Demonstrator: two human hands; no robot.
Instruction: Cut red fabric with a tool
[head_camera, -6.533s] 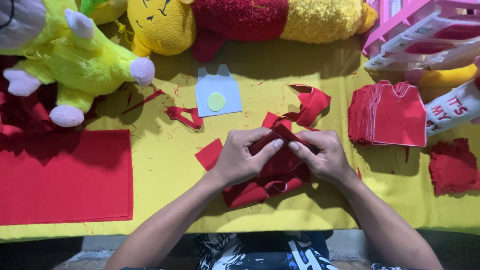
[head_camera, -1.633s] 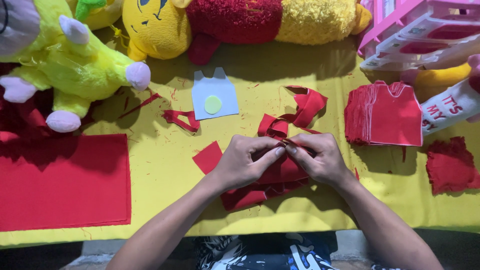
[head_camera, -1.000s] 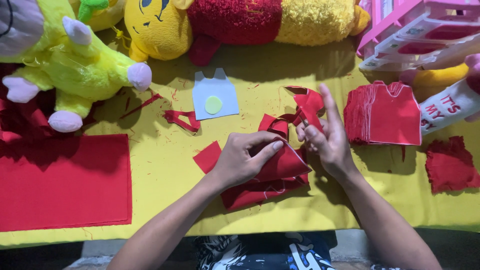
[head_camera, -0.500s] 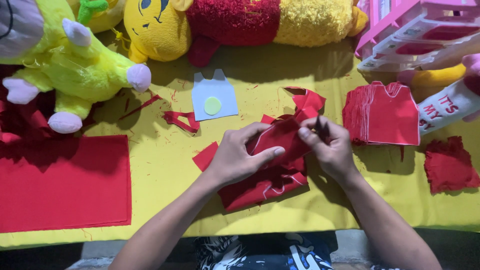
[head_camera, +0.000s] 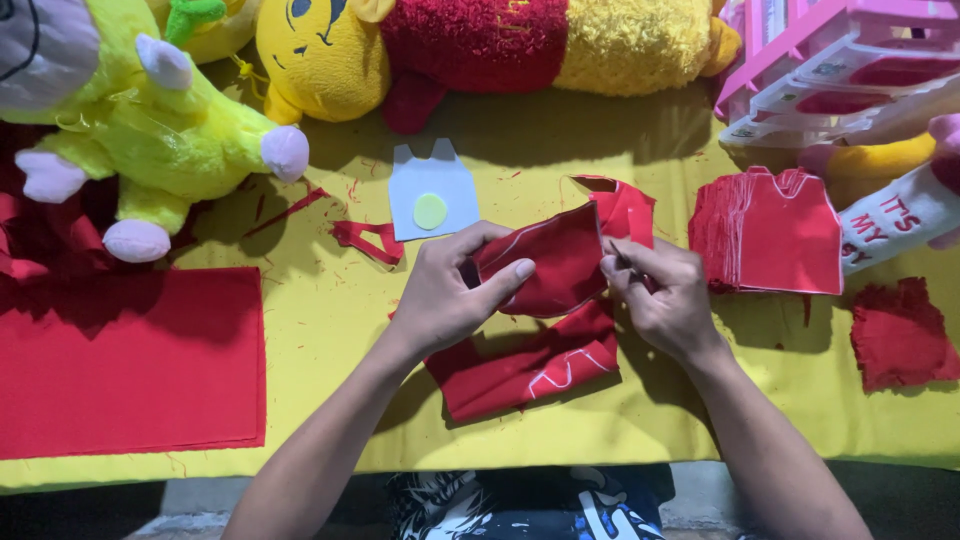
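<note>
Red felt piece (head_camera: 545, 262): held up over the middle of the yellow tabletop (head_camera: 330, 310), marked with faint pale lines. Left hand (head_camera: 445, 295) grasps its left edge, thumb pressed across the front, fingers curled behind. Right hand (head_camera: 665, 300) pinches the right edge between thumb and fingertips; whether it also holds a tool cannot be told.

Folded red felt (head_camera: 530, 365): lies flat directly beneath the held piece, bearing a pale zigzag line (partly under both wrists).

Red felt offcut (head_camera: 622, 208): just behind the right hand, curled.

Stack of cut red shirt shapes (head_camera: 775, 232): right of the hands, edges aligned.

Frayed red square (head_camera: 903, 335): far right, apart from the stack.

Pale blue shirt-shaped template (head_camera: 432, 190): behind the left hand, with a yellow-green disc on it.

Thin red scrap (head_camera: 365, 240): beside the template.

Large red felt sheet (head_camera: 130, 360): left near edge, flat.

Yellow-green plush toy (head_camera: 150, 130): back left.

Yellow-and-red plush toy (head_camera: 480, 45): back centre, lying down.

Pink plastic rack (head_camera: 840, 60): back right corner.
</note>
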